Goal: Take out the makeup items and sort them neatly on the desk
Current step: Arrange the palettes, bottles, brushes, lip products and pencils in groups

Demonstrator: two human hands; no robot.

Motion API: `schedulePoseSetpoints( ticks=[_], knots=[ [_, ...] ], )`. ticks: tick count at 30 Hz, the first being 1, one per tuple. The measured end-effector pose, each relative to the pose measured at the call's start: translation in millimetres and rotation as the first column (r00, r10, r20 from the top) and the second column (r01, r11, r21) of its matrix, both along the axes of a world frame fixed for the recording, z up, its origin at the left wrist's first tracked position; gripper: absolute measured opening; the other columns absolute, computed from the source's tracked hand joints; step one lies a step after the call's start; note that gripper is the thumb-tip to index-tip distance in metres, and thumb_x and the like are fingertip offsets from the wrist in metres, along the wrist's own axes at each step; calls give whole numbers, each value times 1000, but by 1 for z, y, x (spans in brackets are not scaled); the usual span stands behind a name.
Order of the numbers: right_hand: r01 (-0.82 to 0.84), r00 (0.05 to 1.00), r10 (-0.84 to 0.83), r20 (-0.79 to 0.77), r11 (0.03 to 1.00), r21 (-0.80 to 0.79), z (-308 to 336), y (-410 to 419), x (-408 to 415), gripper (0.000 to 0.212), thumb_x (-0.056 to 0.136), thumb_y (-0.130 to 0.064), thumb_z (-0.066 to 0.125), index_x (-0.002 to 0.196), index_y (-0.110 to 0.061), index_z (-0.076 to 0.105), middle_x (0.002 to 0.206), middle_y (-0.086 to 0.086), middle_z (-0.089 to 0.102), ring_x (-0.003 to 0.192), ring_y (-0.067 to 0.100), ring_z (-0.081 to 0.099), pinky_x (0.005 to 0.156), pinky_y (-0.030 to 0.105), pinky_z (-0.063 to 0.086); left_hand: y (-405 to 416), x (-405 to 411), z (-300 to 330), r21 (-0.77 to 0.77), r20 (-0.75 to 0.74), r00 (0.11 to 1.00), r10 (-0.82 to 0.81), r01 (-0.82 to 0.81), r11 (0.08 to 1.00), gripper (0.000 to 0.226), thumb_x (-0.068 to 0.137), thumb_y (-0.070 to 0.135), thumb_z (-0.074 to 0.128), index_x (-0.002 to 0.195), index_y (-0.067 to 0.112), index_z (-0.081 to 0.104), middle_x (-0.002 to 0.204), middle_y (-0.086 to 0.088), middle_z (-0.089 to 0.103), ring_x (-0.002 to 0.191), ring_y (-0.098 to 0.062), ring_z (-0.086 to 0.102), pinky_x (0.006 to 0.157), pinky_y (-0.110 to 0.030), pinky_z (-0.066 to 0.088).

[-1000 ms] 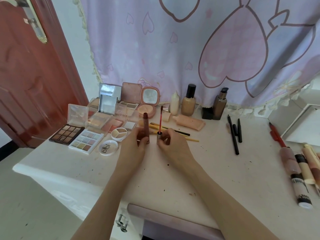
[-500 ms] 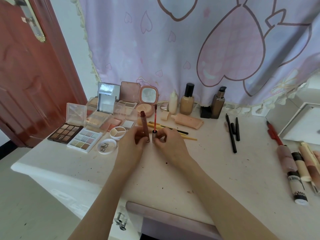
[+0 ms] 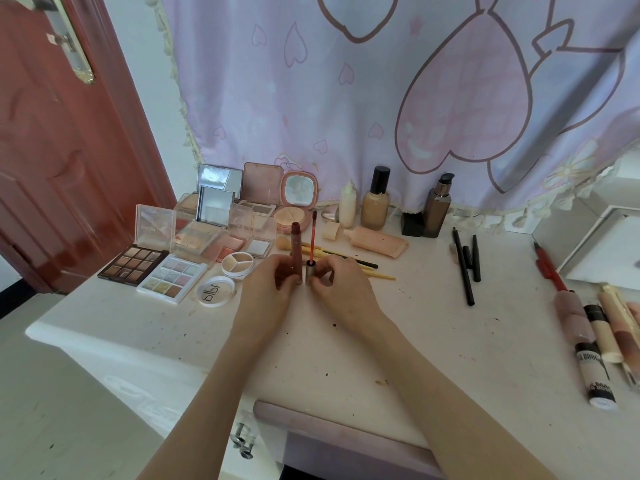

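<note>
Gripping upright lip gloss tube (image 3: 295,249) in left hand (image 3: 268,289), right hand (image 3: 341,289) fingers pinching applicator wand (image 3: 310,256), desk (image 3: 433,341)

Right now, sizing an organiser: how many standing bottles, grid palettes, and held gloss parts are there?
Standing bottles: 3
Grid palettes: 2
Held gloss tube: 1
Held gloss wand: 1
Total: 7

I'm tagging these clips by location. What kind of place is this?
Most likely a bedroom or dressing corner at home: a white desk covered in makeup such as eyeshadow palettes, a heart-print curtain behind it, and a red wooden door beside it.
</note>
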State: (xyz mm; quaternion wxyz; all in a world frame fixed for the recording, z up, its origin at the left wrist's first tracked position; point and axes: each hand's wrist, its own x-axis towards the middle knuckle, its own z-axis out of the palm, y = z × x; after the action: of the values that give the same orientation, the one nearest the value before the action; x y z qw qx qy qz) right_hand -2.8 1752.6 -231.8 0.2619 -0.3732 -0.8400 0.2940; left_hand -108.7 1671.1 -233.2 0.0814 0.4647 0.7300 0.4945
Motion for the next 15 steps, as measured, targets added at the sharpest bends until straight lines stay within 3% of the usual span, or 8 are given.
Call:
schedulePoseSetpoints(
  ticks=[5, 15],
  knots=[
    [-2, 1000, 2, -9, 1000, 8, -1, 0, 1, 4, 86, -25, 59, 89, -23, 58, 90, -8, 58, 87, 9, 40, 71, 24, 31, 1, -1, 0, -11, -14, 1000, 2, -3, 1000, 20, 81, 1, 61, 97, 13, 63, 84, 10, 62, 77, 6, 54, 69, 2, 36],
    [-1, 1000, 1, -1, 1000, 3, 0, 1, 1, 12, 84, -27, 62, 94, -21, 60, 98, -7, 61, 97, 13, 45, 74, 25, 33, 0, 1, 1, -5, -19, 1000, 2, -2, 1000, 21, 80, 1, 62, 91, 19, 62, 80, 21, 59, 76, 10, 54, 67, 3, 35]
  ],
)
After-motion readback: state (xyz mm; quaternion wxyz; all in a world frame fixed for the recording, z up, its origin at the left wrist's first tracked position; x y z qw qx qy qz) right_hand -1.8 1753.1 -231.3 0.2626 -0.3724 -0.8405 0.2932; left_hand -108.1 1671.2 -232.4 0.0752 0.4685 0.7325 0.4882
